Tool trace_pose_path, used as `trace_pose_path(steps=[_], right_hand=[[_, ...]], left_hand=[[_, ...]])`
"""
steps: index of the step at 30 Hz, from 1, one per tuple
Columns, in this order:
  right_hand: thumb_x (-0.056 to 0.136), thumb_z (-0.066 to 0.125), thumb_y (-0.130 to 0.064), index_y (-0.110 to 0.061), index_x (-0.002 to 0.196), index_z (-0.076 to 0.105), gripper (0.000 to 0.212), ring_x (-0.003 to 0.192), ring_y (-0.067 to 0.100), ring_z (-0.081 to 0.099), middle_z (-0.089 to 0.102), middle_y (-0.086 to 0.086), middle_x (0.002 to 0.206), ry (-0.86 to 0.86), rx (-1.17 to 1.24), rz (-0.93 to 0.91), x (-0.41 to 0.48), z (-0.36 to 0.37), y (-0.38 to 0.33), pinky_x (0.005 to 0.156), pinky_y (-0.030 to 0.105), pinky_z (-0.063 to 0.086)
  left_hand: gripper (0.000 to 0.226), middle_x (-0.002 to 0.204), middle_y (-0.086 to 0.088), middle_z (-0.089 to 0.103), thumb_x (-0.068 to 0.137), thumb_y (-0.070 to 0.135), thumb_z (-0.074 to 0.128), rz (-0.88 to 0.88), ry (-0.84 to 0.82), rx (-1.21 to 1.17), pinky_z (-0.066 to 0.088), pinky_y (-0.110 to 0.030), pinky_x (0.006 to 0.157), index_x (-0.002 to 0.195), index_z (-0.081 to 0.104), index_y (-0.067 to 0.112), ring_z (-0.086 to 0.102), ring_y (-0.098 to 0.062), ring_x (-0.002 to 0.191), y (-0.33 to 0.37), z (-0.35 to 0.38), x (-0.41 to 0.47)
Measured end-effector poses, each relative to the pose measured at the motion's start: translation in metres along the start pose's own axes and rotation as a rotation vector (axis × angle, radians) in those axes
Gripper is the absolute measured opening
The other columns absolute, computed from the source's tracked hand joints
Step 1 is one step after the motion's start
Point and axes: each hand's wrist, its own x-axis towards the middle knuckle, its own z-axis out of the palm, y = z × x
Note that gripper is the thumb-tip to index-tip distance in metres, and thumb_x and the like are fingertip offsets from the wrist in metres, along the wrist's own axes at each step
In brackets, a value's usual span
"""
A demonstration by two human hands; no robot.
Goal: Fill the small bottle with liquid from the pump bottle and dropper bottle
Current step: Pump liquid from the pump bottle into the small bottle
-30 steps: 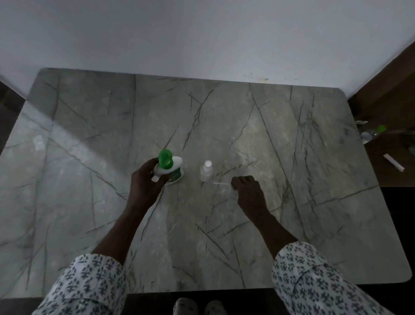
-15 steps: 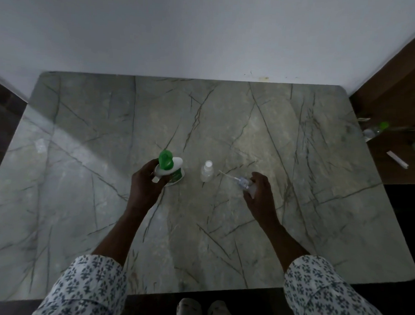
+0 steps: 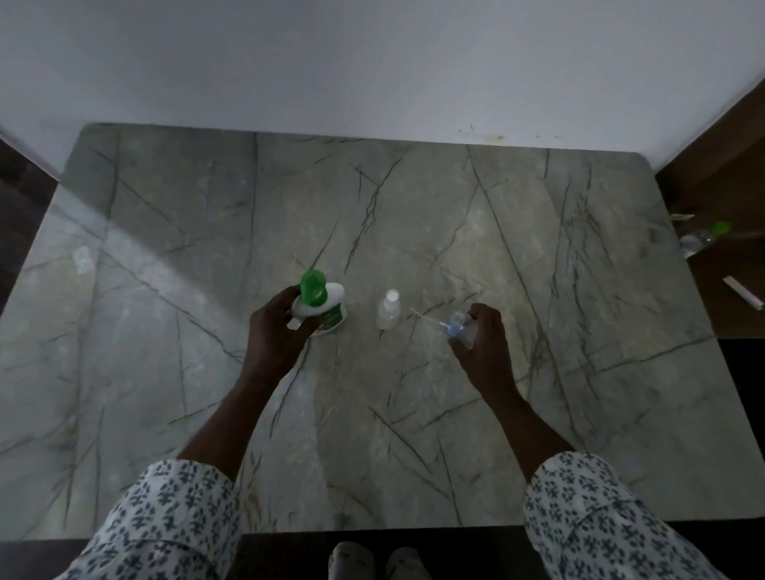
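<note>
A: Hands?
B: I log the left hand [image 3: 278,329] gripping the pump bottle [image 3: 321,304], upright on the bench [image 3: 543,384]. The right hand [image 3: 483,342] holds the dropper [image 3: 458,328], tip toward the small bottle [image 3: 388,310].
A: Small bottle?
B: Upright on the bench between the hands, touching neither.

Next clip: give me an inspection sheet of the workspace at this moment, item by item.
Surface: marble table, veined, against a white wall.
Job's things: pump bottle upright; small bottle upright beside it, apart; clear piece with thin tube, tube pointing toward the small bottle.
Clutter: small clear item near the table's left edge.
Grippers: left hand grips the pump bottle; right hand holds the clear piece with thin tube.
Cables: nothing seen.
Surroundings: wooden surface at right with a green-capped bottle and a white stick.
</note>
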Motion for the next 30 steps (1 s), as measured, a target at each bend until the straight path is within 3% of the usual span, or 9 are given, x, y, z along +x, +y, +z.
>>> trace_pose_path(steps=[2,6,14,17,20,22,24,27,30], right_hand=[[0.074,0.075,-0.01,-0.003,0.114,0.048,0.048,0.095,0.021,0.047,0.049,0.013,0.109,0.059,-0.022,0.022,-0.003,0.001,-0.007,0.068,0.036,0.052],[0.076,0.055,-0.024,-0.007,0.102,0.048,0.032,0.09,0.019,0.042,0.046,0.009,0.102,0.148,-0.093,-0.076,-0.022,0.004,-0.023,0.068,0.04,0.047],[0.09,0.054,-0.047,-0.013,0.124,0.055,0.048,0.104,0.014,0.049,0.055,0.007,0.114,-0.109,0.081,-0.109,-0.056,0.038,-0.053,0.089,0.032,0.045],[0.088,0.061,-0.037,-0.01,0.121,0.06,0.043,0.105,0.015,0.057,0.063,0.007,0.113,-0.137,0.195,-0.096,-0.057,0.043,-0.062,0.091,0.031,0.049],[0.083,0.073,-0.017,-0.009,0.118,0.062,0.038,0.105,0.017,0.062,0.067,0.007,0.112,-0.141,0.273,-0.09,-0.057,0.047,-0.066,0.092,0.03,0.05],[0.083,0.074,-0.015,-0.009,0.119,0.061,0.038,0.106,0.015,0.062,0.067,0.006,0.113,-0.154,0.271,-0.112,-0.055,0.05,-0.069,0.093,0.025,0.05],[0.086,0.071,-0.02,-0.008,0.12,0.059,0.038,0.107,0.013,0.061,0.066,0.005,0.114,-0.157,0.246,-0.159,-0.054,0.051,-0.076,0.093,0.019,0.048],[0.089,0.068,-0.021,-0.011,0.122,0.058,0.036,0.108,0.008,0.058,0.063,0.003,0.116,-0.159,0.247,-0.231,-0.054,0.048,-0.092,0.092,0.018,0.047],[0.09,0.066,-0.02,-0.011,0.126,0.057,0.038,0.109,0.002,0.054,0.06,0.0,0.12,-0.173,0.252,-0.287,-0.059,0.046,-0.11,0.094,0.01,0.041]], left_hand=[[0.049,0.113,-0.006,0.07,0.076,0.008,0.08,0.007,0.006,0.015,0.047,-0.008,0.081,0.123,0.062,0.008,0.063,-0.011,0.099,0.002,0.0,-0.001],[0.048,0.108,0.005,0.067,0.075,0.009,0.081,-0.004,0.041,-0.02,0.044,0.0,0.079,0.12,0.065,0.009,0.063,-0.005,0.096,0.005,0.001,-0.003],[0.043,0.105,-0.004,0.073,0.073,0.016,0.085,-0.017,0.136,-0.047,0.054,-0.019,0.079,0.112,0.069,0.009,0.067,-0.011,0.092,0.014,0.003,-0.018],[0.043,0.105,-0.004,0.072,0.072,0.014,0.085,-0.076,0.194,-0.07,0.057,-0.025,0.081,0.111,0.068,0.009,0.067,-0.013,0.094,0.017,0.004,-0.036],[0.042,0.101,-0.002,0.07,0.071,0.02,0.086,-0.117,0.239,-0.025,0.055,-0.02,0.073,0.106,0.064,0.011,0.065,-0.011,0.087,0.021,0.009,-0.052],[0.046,0.101,-0.001,0.066,0.071,0.026,0.086,-0.163,0.233,-0.004,0.052,-0.017,0.069,0.106,0.06,0.013,0.065,-0.013,0.087,0.023,0.012,-0.057],[0.054,0.112,0.0,0.061,0.074,0.032,0.081,-0.147,0.17,-0.03,0.052,-0.019,0.078,0.116,0.053,0.015,0.063,-0.015,0.1,0.021,0.01,-0.059],[0.068,0.144,0.001,0.044,0.08,0.038,0.054,-0.078,0.014,-0.279,0.037,-0.019,0.108,0.142,0.037,0.015,0.042,-0.011,0.134,0.026,-0.005,-0.063],[0.055,0.148,0.0,0.046,0.089,0.024,0.038,-0.079,0.028,-0.519,0.031,-0.033,0.114,0.143,0.042,0.013,0.039,-0.016,0.139,0.042,-0.026,-0.051]])
